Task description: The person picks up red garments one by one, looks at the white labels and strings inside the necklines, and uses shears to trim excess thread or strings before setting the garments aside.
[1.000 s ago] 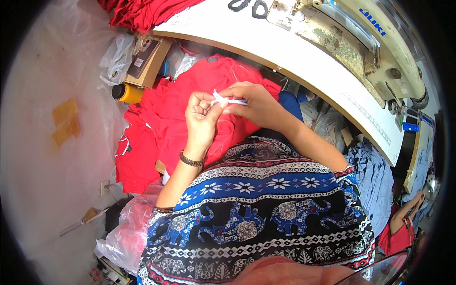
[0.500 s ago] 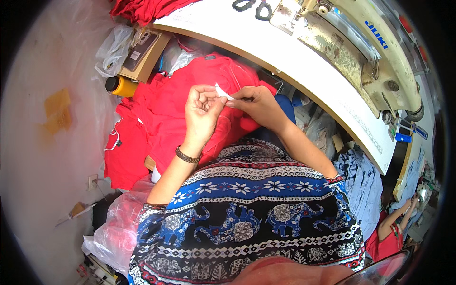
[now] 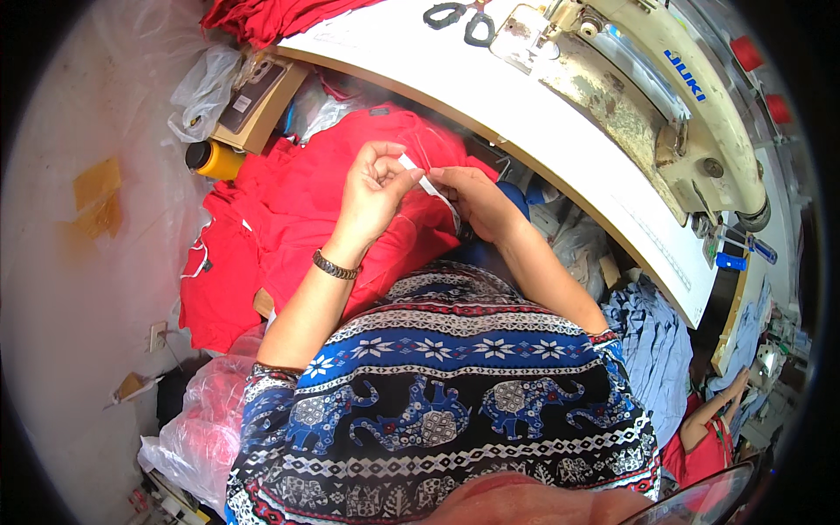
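Observation:
A narrow white strip (image 3: 430, 186), perhaps cloth tape, stretches between my hands above a pile of red fabric (image 3: 302, 197). My left hand (image 3: 378, 184) pinches its upper end between thumb and fingertips, with the other fingers curled. Closed too, my right hand (image 3: 472, 199) has thumb and fingers pressed together at the strip's right side. Part of the strip runs down beneath the right hand, so its lower end is partly hidden. The red fabric looks like sewn garments, with a dark label (image 3: 379, 111) on the upper part, and lies over my lap.
A white worktable (image 3: 604, 166) curves ahead, carrying a sewing machine (image 3: 717, 131) and black-handled scissors (image 3: 464, 22). On the left are a yellow jar (image 3: 223, 163), a cardboard box (image 3: 262, 109) and plastic bags. Blue cloth (image 3: 652, 337) hangs right; another person (image 3: 707, 437) works beyond.
The white strip was short and curved between my fingertips; now a longer, straighter length shows, slanting down under my right hand. Both hands stay close together over the red fabric.

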